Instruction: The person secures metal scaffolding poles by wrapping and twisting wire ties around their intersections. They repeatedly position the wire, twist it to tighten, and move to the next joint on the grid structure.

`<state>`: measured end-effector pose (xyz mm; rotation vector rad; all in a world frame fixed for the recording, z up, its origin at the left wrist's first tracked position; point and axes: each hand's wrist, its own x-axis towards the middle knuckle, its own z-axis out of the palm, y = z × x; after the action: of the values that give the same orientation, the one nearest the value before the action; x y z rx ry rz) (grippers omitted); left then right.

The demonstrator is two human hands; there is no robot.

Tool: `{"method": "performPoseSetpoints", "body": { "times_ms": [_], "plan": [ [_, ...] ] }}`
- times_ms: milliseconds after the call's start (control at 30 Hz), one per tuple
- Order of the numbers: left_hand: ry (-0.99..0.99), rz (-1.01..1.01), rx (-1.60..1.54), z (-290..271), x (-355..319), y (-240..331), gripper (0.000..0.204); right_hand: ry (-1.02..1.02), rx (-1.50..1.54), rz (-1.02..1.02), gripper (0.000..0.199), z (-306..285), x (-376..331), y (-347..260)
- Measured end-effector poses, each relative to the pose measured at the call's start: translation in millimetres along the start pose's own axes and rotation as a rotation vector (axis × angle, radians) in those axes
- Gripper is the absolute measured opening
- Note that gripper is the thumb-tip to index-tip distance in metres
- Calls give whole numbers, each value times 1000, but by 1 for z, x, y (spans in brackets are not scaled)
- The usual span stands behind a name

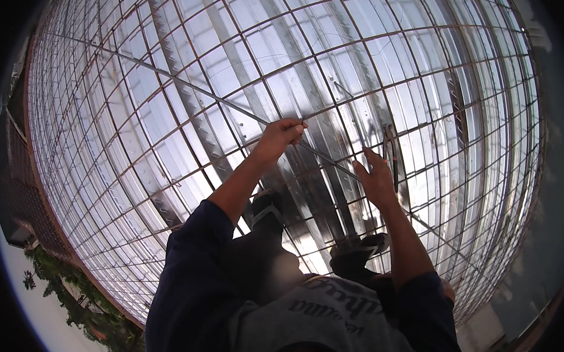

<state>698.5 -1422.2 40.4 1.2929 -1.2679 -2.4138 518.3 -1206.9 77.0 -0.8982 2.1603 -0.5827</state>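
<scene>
My left hand (pixel 280 139) is closed in a pinch at a crossing of the steel rebar mesh (pixel 259 79), beside a long diagonal bar (pixel 191 85). What its fingertips hold is too small to make out. To the right, my right hand (pixel 378 180) has its thumb and forefinger curled at the lower end of a thin wire (pixel 351 108), which slants up and left over the mesh. A pair of pincers (pixel 389 142) shows just beyond that hand, jaws upward. Whether the hand's other fingers touch the pincers is hidden.
Shiny ribbed metal decking (pixel 212 38) lies beneath the mesh, with zigzag lattice girders (pixel 164 42) running across it. My left shoe (pixel 267 208) and right shoe (pixel 359 245) stand among the bars. A tiled roof (pixel 42 189) and trees (pixel 81 296) show beyond the left edge.
</scene>
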Motion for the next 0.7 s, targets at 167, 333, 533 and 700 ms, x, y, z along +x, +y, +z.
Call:
{"method": "performPoseSetpoints", "body": {
  "times_ms": [167,333,533,700],
  "plan": [
    [-73,15,-11,20,-3,-2,27,-445,748,307,38,22,30,-85],
    [-116,91,-95,22,-6,-5,20,-456,1042,442,22,29,31,-86],
    [-19,249,378,34,-21,0,13,-372,908,454,17,39,29,-88],
    [39,384,820,50,-17,-4,10,-277,891,489,17,43,25,-77]
  ]
}}
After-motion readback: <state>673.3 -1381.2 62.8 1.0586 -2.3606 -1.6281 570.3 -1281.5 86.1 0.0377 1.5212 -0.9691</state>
